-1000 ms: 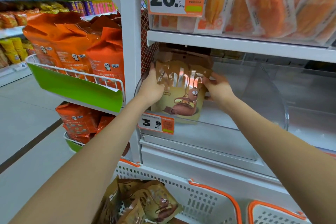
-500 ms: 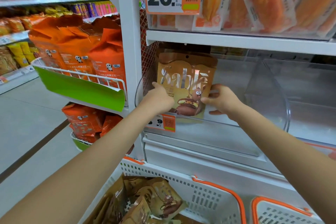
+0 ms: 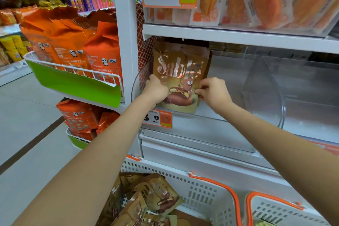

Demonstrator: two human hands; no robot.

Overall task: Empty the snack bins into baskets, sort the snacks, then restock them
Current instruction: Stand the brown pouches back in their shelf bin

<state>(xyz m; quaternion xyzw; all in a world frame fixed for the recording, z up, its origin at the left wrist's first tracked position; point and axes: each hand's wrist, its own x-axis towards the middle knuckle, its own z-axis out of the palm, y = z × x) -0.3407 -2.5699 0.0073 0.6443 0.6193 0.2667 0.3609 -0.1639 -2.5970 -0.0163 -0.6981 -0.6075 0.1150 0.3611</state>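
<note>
Both grips clamp a brown "Sab…" pouch (image 3: 180, 71) upright in the bin (image 3: 264, 86): left hand (image 3: 156, 89), right hand (image 3: 213, 91); below them, a "3.9" tag (image 3: 158, 118).

Over the preceding second, the brown snack pouch (image 3: 180, 71) has gone from tilted, with its top leaning back into the clear bin (image 3: 264, 86), to standing upright at the bin's left end, its front panel now facing outward. Both hands have slid down from its upper edges: the left hand (image 3: 156, 89) now grips the lower left side, and the right hand (image 3: 213, 91) pinches the lower right edge.
</note>
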